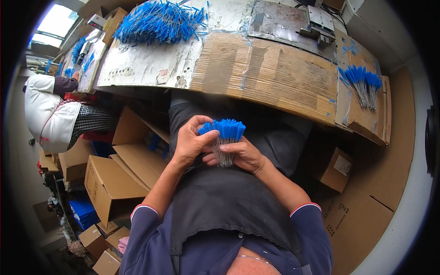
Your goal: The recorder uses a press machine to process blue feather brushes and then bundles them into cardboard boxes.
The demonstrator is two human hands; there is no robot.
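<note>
Above my lap I hold a bundle of thin metal wire pieces with blue ends [223,143], the blue ends up and level at the top. My left hand [192,140] grips its left side, with the thumb against the blue ends. Around the wires from the right closes my right hand [245,156], its thumb across the front of the bundle. Bare wire ends stick out below between the hands. Some of my fingers are hidden behind the bundle.
A large loose pile of the same pieces [160,22] lies on the worn white bench [142,66]. Brown cardboard [270,68] covers the bench's front. A smaller bunch [362,85] rests at the right. Cardboard boxes [107,183] stand at the left, near a co-worker in white [50,112].
</note>
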